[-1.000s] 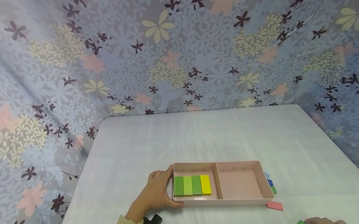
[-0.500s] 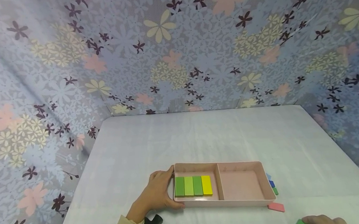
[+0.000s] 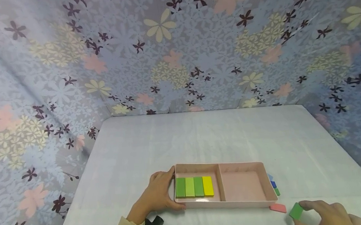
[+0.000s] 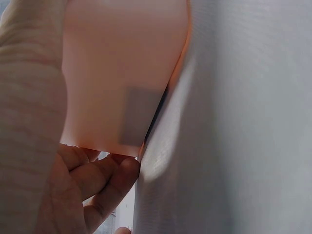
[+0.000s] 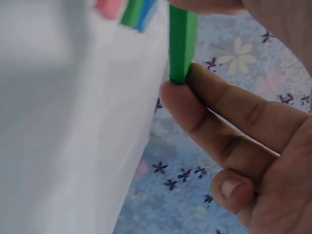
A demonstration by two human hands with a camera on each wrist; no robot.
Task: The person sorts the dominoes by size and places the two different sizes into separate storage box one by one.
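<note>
A pink two-compartment box (image 3: 241, 185) lies on the table. My left hand (image 3: 159, 192) grips its left end, thumb at the near side and fingers at the far corner. Inside the left compartment, a row of flat blocks stands side by side: green ones, a light green block (image 3: 189, 187) and a yellow block (image 3: 208, 186). The right compartment holds nothing. To the box's right, my right hand (image 3: 330, 215) pinches a green block (image 3: 296, 211) between thumb and fingers, tilted. The right wrist view shows fingertips against that block's end.
A pink block (image 3: 278, 208) lies by the box's near right corner. Along the box's right wall, partly hidden, are blue blocks (image 3: 273, 184) and another green block (image 3: 277, 191). A floral cloth (image 3: 176, 56) hangs behind the white table (image 3: 201, 135).
My right hand has come up into view from the lower edge, bringing the green block nearer the pink block. The left hand and the box have stayed in place.
</note>
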